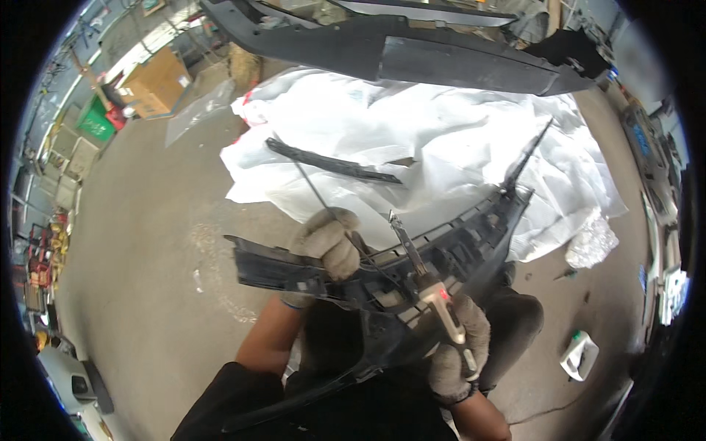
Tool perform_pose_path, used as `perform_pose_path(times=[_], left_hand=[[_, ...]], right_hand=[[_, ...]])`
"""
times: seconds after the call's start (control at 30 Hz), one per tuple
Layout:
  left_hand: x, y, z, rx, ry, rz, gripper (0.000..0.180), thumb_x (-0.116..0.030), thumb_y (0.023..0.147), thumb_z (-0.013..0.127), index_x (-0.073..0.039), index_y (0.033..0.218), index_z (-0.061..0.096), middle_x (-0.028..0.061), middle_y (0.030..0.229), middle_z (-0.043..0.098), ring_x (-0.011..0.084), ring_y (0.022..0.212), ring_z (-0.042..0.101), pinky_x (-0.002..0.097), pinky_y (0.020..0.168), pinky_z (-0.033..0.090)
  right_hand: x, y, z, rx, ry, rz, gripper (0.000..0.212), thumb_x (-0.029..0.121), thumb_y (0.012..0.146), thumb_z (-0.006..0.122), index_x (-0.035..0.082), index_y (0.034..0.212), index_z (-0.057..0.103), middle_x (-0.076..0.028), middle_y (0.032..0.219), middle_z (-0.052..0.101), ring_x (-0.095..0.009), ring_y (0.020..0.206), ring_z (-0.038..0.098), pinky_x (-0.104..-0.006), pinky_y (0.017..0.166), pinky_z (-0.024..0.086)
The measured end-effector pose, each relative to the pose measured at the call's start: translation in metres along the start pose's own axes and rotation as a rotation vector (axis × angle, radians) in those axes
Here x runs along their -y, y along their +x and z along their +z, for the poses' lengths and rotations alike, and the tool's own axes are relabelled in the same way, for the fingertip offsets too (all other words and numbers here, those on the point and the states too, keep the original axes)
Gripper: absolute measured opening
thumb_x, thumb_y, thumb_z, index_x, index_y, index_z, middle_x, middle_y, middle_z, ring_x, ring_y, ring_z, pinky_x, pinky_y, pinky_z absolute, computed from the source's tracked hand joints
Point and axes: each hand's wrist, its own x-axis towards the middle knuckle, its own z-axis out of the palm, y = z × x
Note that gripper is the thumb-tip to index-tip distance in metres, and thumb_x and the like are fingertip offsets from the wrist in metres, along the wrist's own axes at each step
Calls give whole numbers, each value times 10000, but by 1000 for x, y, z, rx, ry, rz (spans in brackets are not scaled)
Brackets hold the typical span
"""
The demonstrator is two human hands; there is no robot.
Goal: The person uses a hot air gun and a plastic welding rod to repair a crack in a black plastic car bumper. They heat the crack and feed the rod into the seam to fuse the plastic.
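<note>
Floor [147, 242]: grey, stretching wide leftward.
White sheet [441, 140]: spread ahead, edges rumpled.
Black frame [353, 290]: slanting crosswise, left end over floor, right tip over sheet.
Left hand [331, 246]: gloved, curled round thin rod [312, 185], perhaps frame too.
Right hand [476, 331]: gloved, wrapped around pale-handled tool [440, 300].

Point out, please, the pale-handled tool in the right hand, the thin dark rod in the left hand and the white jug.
Pale-handled tool [436, 296]: head view, on its handle.
Thin dark rod [312, 186]: head view, on its upper part.
White jug [571, 359]: head view, on its body.
</note>
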Motion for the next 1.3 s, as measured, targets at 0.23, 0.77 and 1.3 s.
perform_pose_path(times=[0.23, 0.77, 1.3], left_hand=[[7, -29, -2, -111, 41, 67, 206, -125, 1006, 431, 1, 1122, 546, -41, 483, 327, 81, 386, 306, 256, 405, 265], [19, -35, 24, -421, 450, 277, 238, -198, 1035, 404, -62, 1213, 484, 62, 744, 566, 162, 684, 583, 285, 613, 504], [31, -38, 17, -400, 502, 225, 241, -219, 1019, 460, -79, 1212, 495, 105, 700, 597, 182, 591, 600, 287, 513, 507]], right_hand=[[12, 41, -12, 218, 474, 91, 557, 443, 885, 653, 43, 1258, 550, -110, 901, 667, -146, 710, 653, -265, 616, 538], [-6, 43, -23, 257, 507, 323, 429, 346, 885, 681, 13, 1148, 617, -152, 1038, 670, -194, 864, 686, -289, 714, 580], [-35, 16, -35, 144, 496, 286, 584, 477, 885, 636, -31, 1161, 549, -150, 802, 644, -191, 611, 613, -281, 543, 514]])
